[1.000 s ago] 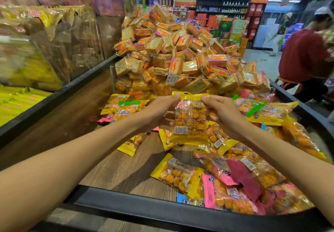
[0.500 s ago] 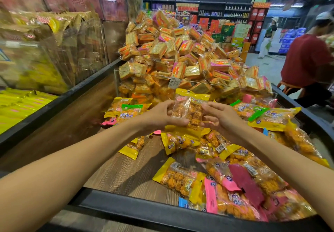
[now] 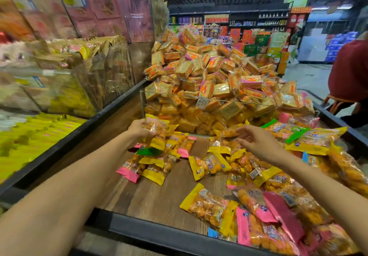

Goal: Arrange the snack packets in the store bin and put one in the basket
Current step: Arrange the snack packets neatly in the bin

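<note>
Arranging step: yellow snack pkt [image 3: 157, 131] gripped by L hand [image 3: 139, 129] over left pile; R hand [image 3: 256, 140] spread, empty; pkt to be laid down next, basket unseen

Both forearms [image 3: 65, 192] bare, sleeveless (no watch, rings, gloves).
</note>
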A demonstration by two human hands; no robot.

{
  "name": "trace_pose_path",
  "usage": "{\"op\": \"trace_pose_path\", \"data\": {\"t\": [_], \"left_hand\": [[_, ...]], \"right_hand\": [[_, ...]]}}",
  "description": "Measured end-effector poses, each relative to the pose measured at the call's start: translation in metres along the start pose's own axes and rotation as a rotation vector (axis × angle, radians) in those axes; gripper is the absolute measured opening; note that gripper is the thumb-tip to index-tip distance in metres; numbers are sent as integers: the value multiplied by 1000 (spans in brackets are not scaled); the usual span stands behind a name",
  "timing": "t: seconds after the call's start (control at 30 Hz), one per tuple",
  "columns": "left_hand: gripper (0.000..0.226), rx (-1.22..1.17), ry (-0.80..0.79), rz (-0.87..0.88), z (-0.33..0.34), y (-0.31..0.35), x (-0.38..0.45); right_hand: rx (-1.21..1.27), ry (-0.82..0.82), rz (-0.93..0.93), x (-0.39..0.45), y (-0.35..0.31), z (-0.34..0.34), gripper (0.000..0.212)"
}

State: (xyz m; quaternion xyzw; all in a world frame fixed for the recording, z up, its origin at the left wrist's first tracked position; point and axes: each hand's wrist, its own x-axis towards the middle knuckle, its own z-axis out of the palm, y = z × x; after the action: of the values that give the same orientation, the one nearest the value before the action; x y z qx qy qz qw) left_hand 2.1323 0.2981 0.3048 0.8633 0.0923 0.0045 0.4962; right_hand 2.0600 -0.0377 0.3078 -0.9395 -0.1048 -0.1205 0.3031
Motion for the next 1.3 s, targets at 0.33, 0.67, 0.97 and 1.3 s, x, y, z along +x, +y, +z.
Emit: {"op": "trace_pose_path", "data": {"t": [0.33,0.67,0.97,1.3], "left_hand": [[61,314,-2,62,2,-23,58],[42,638,97,267,35,-9,56],[47,966,-588,382,176,22,1],[33,529,-401,250,158,31,-13]], "right_hand": [[-147,21,-104,0,0,-5,29],[-307,-80,-121,1,6,-7,25],[-373,-179,-116,0,11,-11,31],[-303,-144,-158,2,13,-8,29]]}}
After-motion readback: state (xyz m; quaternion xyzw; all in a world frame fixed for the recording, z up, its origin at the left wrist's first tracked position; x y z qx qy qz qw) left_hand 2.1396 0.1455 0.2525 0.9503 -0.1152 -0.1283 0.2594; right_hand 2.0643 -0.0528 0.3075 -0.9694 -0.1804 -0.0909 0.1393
